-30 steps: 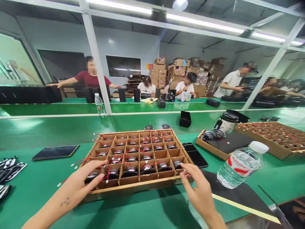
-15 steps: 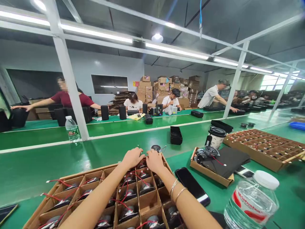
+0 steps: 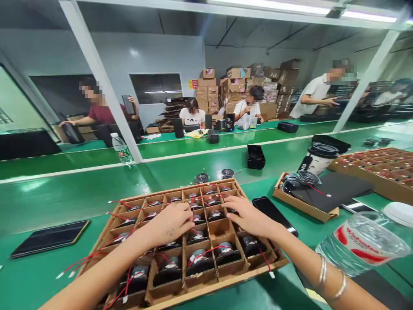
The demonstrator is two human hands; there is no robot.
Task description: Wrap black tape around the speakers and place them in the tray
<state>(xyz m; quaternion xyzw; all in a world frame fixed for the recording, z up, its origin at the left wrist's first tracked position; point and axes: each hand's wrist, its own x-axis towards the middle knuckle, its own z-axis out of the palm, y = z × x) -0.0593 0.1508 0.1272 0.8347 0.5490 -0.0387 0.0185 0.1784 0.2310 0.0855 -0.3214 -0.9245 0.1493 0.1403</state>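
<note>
A cardboard tray (image 3: 179,193) with divider cells lies on the green bench in front of me. Most cells hold a small black speaker (image 3: 198,259) with red wires. My left hand (image 3: 170,224) rests over the middle rows, its fingers curled down into a cell; what they grip is hidden. Beside it, my right hand (image 3: 248,216) lies on the right middle cells with fingers stretched flat, two bangles on the wrist.
Right of the tray lie a black phone (image 3: 274,210), a small carton (image 3: 302,207) with speakers and a water bottle (image 3: 364,244). A dark tablet (image 3: 48,237) lies left. Two loose speakers (image 3: 201,177), a black box (image 3: 256,156), a paper cup (image 3: 318,158), another divided tray (image 3: 383,181). People work across the belt.
Both hands went from the tray's near edge to its far edge, then drew back to the middle rows. The view has tilted down again.
</note>
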